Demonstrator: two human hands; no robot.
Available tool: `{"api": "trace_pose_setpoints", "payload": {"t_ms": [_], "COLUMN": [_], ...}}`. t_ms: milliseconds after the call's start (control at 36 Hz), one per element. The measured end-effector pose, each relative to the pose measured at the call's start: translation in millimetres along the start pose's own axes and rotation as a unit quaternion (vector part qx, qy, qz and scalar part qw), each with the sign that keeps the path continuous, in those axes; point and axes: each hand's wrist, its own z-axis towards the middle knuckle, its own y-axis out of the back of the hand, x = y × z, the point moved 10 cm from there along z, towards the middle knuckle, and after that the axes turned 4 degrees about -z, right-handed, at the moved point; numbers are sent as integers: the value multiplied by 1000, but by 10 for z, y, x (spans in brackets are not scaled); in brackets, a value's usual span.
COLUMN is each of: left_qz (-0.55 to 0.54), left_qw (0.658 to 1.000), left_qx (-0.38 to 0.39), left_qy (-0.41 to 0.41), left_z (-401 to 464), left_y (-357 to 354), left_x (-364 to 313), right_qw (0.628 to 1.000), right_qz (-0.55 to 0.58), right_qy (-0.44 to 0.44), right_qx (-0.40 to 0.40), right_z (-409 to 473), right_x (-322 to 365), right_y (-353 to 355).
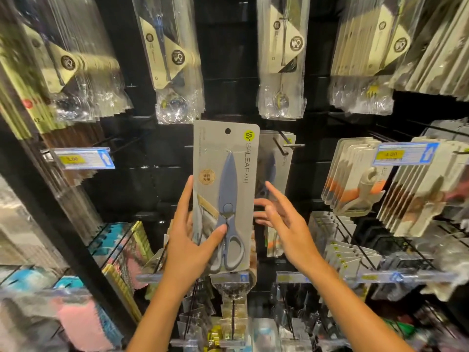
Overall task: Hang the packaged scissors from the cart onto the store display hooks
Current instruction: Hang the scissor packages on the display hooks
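Rising from the bottom edge, two bare forearms reach toward a black display wall. The left hand (pixel 189 240) grips the grey cardboard-backed pack of blue-grey kitchen scissors (pixel 225 196) by its lower left edge, thumb pressed across the front near the scissor pivot, index finger straight up along the card's side. The right hand (pixel 284 217) is spread, fingers loosely extended, just beside the pack's right edge; contact with the card cannot be confirmed, and it holds nothing. The pack stands upright in front of the wall, blades up, pale grey handle loops down, a round hang hole at the top, a yellow-green logo disc and vertical lettering on the right. Behind it, slightly right, a black metal display hook (pixel 285 144) carries similar grey scissor cards (pixel 275 163). Farther back and above hang clear cellophane-wrapped cutlery packs (pixel 280 59). Yellow price labels in blue-edged holders (pixel 406 153) sit at either side.
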Motion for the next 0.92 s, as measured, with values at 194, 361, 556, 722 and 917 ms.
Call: {"api": "trace_pose_setpoints", "payload": {"t_ms": [194,361,556,722,917], "left_qz": [-18,-31,-35,12,16], "left_qw": [1000,997,989,986,981], "left_qx": [8,64,123,145,179], "left_qy": [2,31,67,77,69], "left_z": [-70,-101,-114,-73,-17], "left_y": [-64,-210,-437,-611,-891], "left_x": [65,195,308,341,279], "right_qw": [1000,1000,999,997,995], "right_qz": [19,15,8,1,-11], "right_qy": [13,-4,-29,-43,-45], "right_qx": [10,-10,-38,-63,-89], "right_z": [-154,-291,-418,-484,-531], "right_x": [241,133,-8,-165,-203], "right_y": [-106,17,179,357,598]}}
